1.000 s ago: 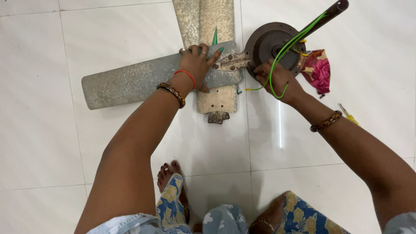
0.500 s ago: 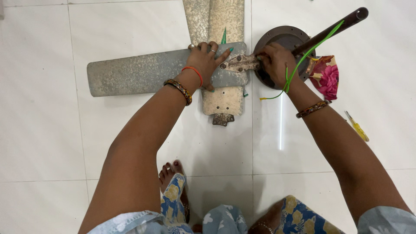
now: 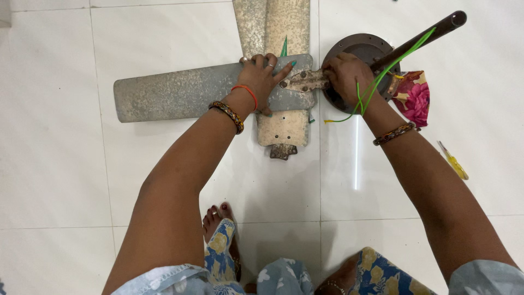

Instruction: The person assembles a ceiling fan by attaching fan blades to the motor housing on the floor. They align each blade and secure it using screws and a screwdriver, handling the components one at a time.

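Left hand (image 3: 262, 76) presses flat, fingers spread, on the grey fan blade (image 3: 185, 98), whose long axis runs leftward. Right hand (image 3: 349, 76), fingers clenched, grips the blade bracket (image 3: 303, 81) between both hands.

The left hand (image 3: 263, 75) covers part of the grey fan blade (image 3: 180, 95), so the blade's surface beneath the palm cannot be seen. The right hand (image 3: 349, 76) hides the near part of the round motor housing (image 3: 363, 46) and the end of the metal bracket (image 3: 303, 81); what its grip closes on cannot be told. Two more blades (image 3: 270, 24) are cut off by the top edge. The floral cloth (image 3: 412, 95) lies partly behind the dark rod (image 3: 431, 33).
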